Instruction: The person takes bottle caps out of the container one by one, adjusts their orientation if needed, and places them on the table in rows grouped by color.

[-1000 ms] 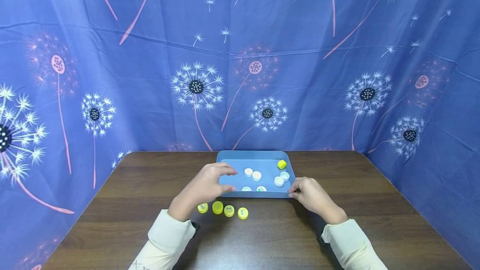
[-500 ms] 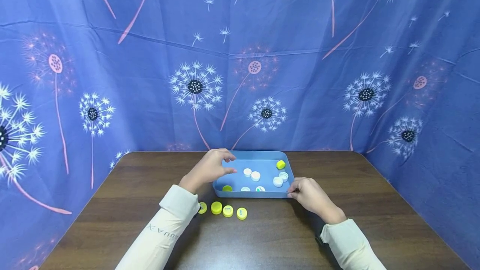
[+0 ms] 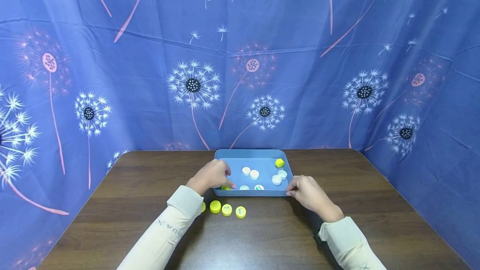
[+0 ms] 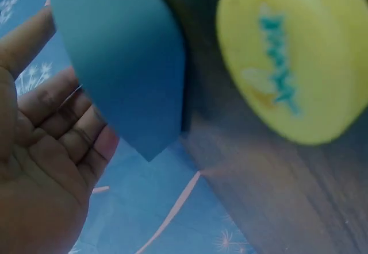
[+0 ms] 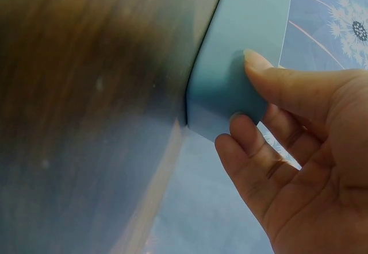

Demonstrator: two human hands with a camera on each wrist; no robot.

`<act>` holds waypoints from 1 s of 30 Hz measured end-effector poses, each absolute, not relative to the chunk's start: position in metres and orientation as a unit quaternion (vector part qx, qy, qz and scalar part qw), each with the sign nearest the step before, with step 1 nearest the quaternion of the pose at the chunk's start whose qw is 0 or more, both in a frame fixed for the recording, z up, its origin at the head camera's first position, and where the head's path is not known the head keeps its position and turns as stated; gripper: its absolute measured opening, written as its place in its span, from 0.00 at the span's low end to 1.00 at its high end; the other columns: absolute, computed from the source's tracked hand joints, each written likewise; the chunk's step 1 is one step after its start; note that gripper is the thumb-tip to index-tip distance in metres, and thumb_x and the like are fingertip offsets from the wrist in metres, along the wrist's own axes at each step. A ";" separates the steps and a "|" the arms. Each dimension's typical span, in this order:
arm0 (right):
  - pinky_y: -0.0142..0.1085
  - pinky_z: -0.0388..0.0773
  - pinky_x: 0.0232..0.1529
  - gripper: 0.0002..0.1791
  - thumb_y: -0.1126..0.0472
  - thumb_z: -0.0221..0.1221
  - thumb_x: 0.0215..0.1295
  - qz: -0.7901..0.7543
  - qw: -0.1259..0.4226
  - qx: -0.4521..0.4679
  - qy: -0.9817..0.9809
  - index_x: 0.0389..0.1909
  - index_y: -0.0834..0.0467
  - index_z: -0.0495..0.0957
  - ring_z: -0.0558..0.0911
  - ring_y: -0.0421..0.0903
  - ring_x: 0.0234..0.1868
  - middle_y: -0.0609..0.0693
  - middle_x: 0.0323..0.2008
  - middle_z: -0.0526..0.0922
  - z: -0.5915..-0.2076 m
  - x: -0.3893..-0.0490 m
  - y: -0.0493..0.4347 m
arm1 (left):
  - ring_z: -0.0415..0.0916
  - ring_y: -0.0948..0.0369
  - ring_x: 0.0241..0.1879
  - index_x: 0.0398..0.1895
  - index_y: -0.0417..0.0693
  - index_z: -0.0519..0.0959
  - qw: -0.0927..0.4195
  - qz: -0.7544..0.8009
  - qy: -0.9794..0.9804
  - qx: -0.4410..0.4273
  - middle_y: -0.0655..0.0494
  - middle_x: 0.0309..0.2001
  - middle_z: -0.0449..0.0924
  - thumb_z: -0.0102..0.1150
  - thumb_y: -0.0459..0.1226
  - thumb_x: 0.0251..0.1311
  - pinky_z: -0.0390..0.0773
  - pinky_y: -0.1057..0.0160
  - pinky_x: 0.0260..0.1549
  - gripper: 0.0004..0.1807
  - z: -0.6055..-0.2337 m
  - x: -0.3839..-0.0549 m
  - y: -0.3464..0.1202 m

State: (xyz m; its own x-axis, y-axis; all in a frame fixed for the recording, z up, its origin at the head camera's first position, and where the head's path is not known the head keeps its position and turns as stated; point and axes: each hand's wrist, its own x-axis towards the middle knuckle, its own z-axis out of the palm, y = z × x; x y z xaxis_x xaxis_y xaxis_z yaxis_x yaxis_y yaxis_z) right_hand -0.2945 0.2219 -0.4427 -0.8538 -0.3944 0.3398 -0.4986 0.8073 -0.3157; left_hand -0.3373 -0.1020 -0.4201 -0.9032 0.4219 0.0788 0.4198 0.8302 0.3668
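A blue tray [image 3: 249,193] stands toward the back of the wooden table. My left hand [image 3: 211,176] reaches over the tray's left side, thumb near a yellow bottle cap [image 3: 225,188] that lies inside at the front left corner. In the left wrist view, the fingers of the left hand [image 4: 52,133] are spread loosely behind the tray wall [image 4: 126,64], thumb apart from them. My right hand [image 3: 309,195] pinches the tray's front right corner; in the right wrist view, the thumb of the right hand [image 5: 305,133] presses the outer wall [image 5: 230,87].
White bottle caps, such as one cap [image 3: 254,174], lie scattered in the tray, with a yellow piece [image 3: 279,163] at the back right. Several yellow caps, among them one cap [image 3: 241,212], form a row in front of the tray. A patterned blue cloth [image 3: 240,53] hangs behind the table.
The left hand rose from the tray's front left to above its left side, then came down with fingers curling inward near the yellow cap. The right hand stays at the tray's corner.
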 end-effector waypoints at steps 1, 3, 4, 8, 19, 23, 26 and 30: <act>0.34 0.79 0.34 0.07 0.70 0.72 0.52 0.200 0.131 0.238 -0.941 0.24 0.55 0.88 0.80 0.39 0.32 0.39 0.25 0.83 -0.443 -0.295 0.222 | 0.80 0.60 0.36 0.40 0.43 0.88 0.002 0.181 0.959 0.220 0.55 0.37 0.87 0.78 0.50 0.45 0.82 0.57 0.41 0.24 -0.421 -0.337 -0.102; 0.34 0.79 0.34 0.07 0.70 0.72 0.52 0.201 0.132 0.238 -0.941 0.24 0.54 0.88 0.80 0.39 0.32 0.39 0.25 0.83 -0.443 -0.295 0.222 | 0.80 0.61 0.35 0.38 0.45 0.88 -0.002 0.159 0.963 0.219 0.56 0.36 0.87 0.78 0.51 0.45 0.82 0.58 0.40 0.23 -0.423 -0.337 -0.102; 0.34 0.79 0.34 0.07 0.69 0.72 0.52 0.201 0.132 0.238 -0.941 0.24 0.54 0.87 0.80 0.39 0.32 0.39 0.25 0.83 -0.443 -0.295 0.222 | 0.79 0.62 0.34 0.36 0.46 0.88 -0.005 0.148 0.964 0.220 0.58 0.35 0.86 0.78 0.52 0.45 0.81 0.59 0.38 0.22 -0.424 -0.338 -0.102; 0.35 0.79 0.34 0.07 0.69 0.72 0.52 0.200 0.133 0.235 -0.942 0.24 0.54 0.87 0.80 0.38 0.32 0.38 0.25 0.83 -0.443 -0.296 0.223 | 0.71 0.66 0.23 0.26 0.49 0.86 -0.006 0.131 0.963 0.234 0.64 0.23 0.79 0.77 0.50 0.47 0.77 0.64 0.28 0.16 -0.426 -0.337 -0.102; 0.36 0.79 0.36 0.07 0.69 0.73 0.51 0.198 0.139 0.235 -0.941 0.24 0.53 0.87 0.80 0.39 0.33 0.38 0.24 0.83 -0.445 -0.295 0.223 | 0.64 0.67 0.18 0.13 0.54 0.77 -0.015 0.091 0.962 0.256 0.67 0.13 0.70 0.77 0.47 0.48 0.70 0.66 0.21 0.18 -0.423 -0.332 -0.101; 0.35 0.79 0.35 0.07 0.70 0.73 0.51 0.201 0.143 0.236 -0.940 0.23 0.54 0.87 0.80 0.39 0.32 0.38 0.24 0.83 -0.445 -0.294 0.223 | 0.62 0.67 0.18 0.14 0.53 0.77 -0.009 0.105 0.961 0.254 0.66 0.13 0.67 0.77 0.45 0.48 0.67 0.66 0.20 0.17 -0.425 -0.333 -0.101; 0.35 0.79 0.35 0.07 0.70 0.72 0.51 0.201 0.141 0.240 -0.939 0.23 0.54 0.87 0.79 0.39 0.31 0.38 0.24 0.83 -0.446 -0.294 0.223 | 0.62 0.67 0.19 0.17 0.51 0.81 -0.001 0.110 0.960 0.257 0.66 0.15 0.69 0.77 0.46 0.50 0.67 0.67 0.20 0.15 -0.426 -0.333 -0.101; 0.35 0.79 0.35 0.07 0.69 0.73 0.51 0.200 0.142 0.240 -0.939 0.24 0.54 0.87 0.79 0.38 0.31 0.37 0.24 0.83 -0.445 -0.294 0.223 | 0.64 0.66 0.21 0.21 0.50 0.83 0.008 0.110 0.959 0.260 0.65 0.18 0.72 0.76 0.44 0.51 0.70 0.66 0.23 0.12 -0.423 -0.333 -0.102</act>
